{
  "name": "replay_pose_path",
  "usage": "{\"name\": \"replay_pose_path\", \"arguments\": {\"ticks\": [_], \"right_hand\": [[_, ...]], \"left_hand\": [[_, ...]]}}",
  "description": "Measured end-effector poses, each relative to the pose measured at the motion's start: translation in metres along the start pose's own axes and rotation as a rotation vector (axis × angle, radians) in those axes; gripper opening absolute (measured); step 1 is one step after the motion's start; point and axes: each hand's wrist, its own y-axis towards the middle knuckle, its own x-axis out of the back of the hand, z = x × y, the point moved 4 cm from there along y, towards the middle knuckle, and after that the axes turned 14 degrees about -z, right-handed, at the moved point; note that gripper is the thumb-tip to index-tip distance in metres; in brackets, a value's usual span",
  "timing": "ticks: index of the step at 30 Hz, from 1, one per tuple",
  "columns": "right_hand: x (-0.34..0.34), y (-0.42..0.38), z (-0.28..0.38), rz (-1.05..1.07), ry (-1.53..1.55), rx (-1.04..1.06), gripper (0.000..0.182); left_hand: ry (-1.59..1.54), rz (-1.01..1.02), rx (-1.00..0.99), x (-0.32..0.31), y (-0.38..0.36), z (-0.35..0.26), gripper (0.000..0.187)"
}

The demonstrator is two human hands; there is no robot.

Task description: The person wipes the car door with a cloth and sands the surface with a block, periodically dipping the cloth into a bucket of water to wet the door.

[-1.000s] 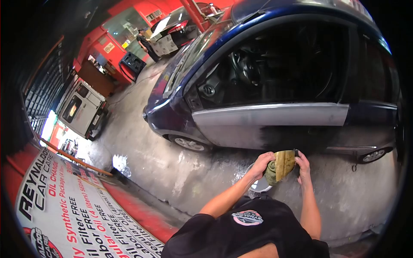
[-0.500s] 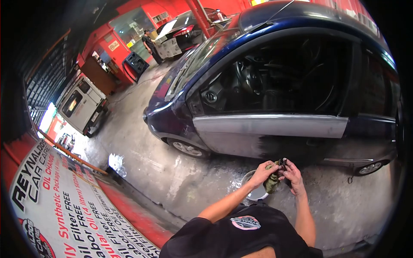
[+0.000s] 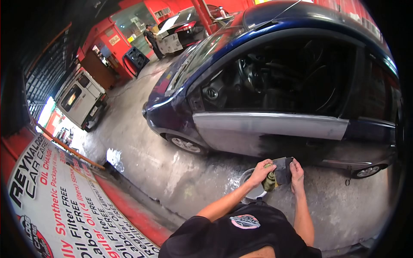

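Note:
My left hand (image 3: pixel 261 171) is closed on a green, crumpled cloth (image 3: pixel 269 182) and touches the near edge of a dark, flat sheet (image 3: pixel 282 171). The fingers of my right hand (image 3: pixel 297 170) pinch the sheet's other side, so it spans between both hands. Below and behind my left hand, a light round bucket (image 3: pixel 257 191) stands on the floor, partly covered by my arm. Beyond my hands is a dark blue car (image 3: pixel 172 122), whose front door (image 3: pixel 241 135) has a grey, dull patch and a dark lower area.
A white van (image 3: pixel 81 98) is at the left, near a lettered banner (image 3: pixel 47 202). A person (image 3: pixel 151 39) stands beside another dark car (image 3: pixel 189 26) at the back. A black panel (image 3: pixel 136 60) leans by a red wall. The concrete floor (image 3: pixel 129 124) has wet marks.
The dark sheet, bunched and mostly hidden before, is now spread flat between my hands. My right hand has shifted slightly right, and the cloth hangs lower beneath my left hand.

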Motion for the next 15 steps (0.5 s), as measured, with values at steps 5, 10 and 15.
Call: {"name": "replay_pose_path", "arguments": {"ticks": [5, 10, 15], "right_hand": [[0.025, 0.009, -0.009, -0.101, -0.032, 0.022, 0.043], [0.038, 0.012, 0.005, -0.382, -0.307, 0.284, 0.028], [0.015, 0.0, 0.024, -0.25, -0.372, 0.38, 0.022]], "left_hand": [[-0.108, 0.032, 0.128, 0.005, -0.002, -0.008, 0.011], [-0.066, 0.028, 0.121, 0.008, -0.003, -0.015, 0.011], [-0.061, 0.125, 0.063, -0.009, -0.013, -0.038, 0.012]]}}
